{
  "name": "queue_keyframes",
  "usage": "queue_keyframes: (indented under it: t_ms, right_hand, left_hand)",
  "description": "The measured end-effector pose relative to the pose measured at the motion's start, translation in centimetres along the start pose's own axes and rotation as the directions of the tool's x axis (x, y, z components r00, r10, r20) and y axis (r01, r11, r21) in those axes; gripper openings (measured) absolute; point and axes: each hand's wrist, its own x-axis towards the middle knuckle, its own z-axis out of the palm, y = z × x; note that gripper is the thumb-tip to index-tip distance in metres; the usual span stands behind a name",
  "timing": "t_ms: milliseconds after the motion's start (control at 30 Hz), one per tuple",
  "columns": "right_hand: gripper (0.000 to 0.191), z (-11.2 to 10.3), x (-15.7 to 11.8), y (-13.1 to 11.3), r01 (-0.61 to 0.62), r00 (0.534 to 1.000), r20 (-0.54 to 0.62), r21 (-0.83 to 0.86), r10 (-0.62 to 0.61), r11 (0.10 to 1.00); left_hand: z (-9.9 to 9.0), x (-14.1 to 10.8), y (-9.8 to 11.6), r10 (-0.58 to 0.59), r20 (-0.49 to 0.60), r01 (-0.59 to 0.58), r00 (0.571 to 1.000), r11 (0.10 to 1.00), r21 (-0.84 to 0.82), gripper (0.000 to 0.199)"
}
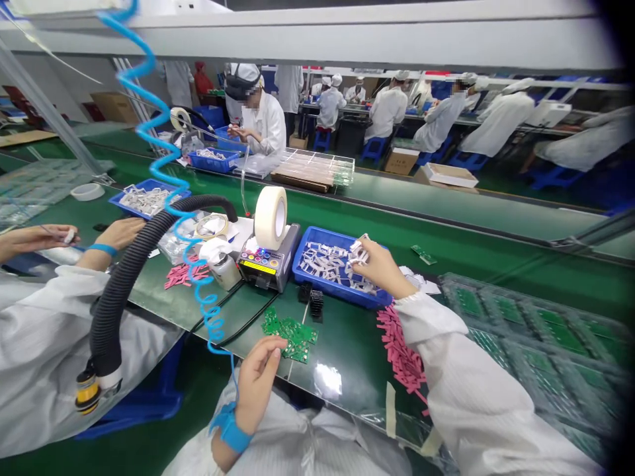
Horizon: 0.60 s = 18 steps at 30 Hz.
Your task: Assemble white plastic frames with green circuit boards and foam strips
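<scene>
Hands apart: right hand point(372, 268) pinches white parts point(360, 250) (left hand point(255, 377), half-open, by green boards point(292, 337)).

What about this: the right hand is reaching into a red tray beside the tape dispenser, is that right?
Not quite: the head view shows the tray is blue, not red. The right hand is reaching into it, beside the tape dispenser.
</scene>
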Motion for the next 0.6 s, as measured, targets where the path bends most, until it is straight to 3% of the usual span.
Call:
queue_keyframes:
  t_ms: [100,167,233,333,467,533,600]
  right_hand:
    - [0.039,-1.7,-2.0,-1.3,-0.066,0.99,-0.124,0.065,0.073,0.996]
    - [0.036,-2.5,-4.1,-2.7,-0.089,0.982,-0.159,0.105,0.105,0.99]
    - [0.032,-2.4,-6.8,-4.3,-0.09,0.984,-0.142,0.137,0.109,0.986]
    - [0.034,-0.3,-10.8,-6.3,-0.065,0.997,-0.033,0.141,0.07,0.988]
    - [0.047,3.5,-13.6,-6.4,-0.104,0.993,0.054,0.05,0.101,0.993]
    - [0.051,4.3,-13.7,-5.7,-0.128,0.99,0.064,-0.01,0.129,0.992]
    - [0.05,4.2,-13.3,-4.9,-0.126,0.989,0.071,-0.066,0.131,0.99]
  left_hand:
    - [1.1,0.2,0.3,-0.01,0.141,0.01,0.99,1.0,0.0,0.02]
    - [2.1,0.3,0.2,-0.073,0.292,0.093,0.954,0.994,-0.054,0.021]
    - [3.2,0.4,-0.2,-0.184,0.44,0.254,0.879,0.961,-0.105,0.023]
    - [4.8,0.5,-1.4,-0.328,0.585,0.466,0.742,0.88,-0.098,0.031]
    - [6.4,0.8,-2.6,-0.431,0.676,0.615,0.598,0.787,-0.042,0.039]
    - [6.7,1.0,-2.8,-0.452,0.676,0.643,0.582,0.765,-0.041,0.038]
    - [6.6,1.1,-2.7,-0.457,0.663,0.647,0.593,0.761,-0.053,0.036]
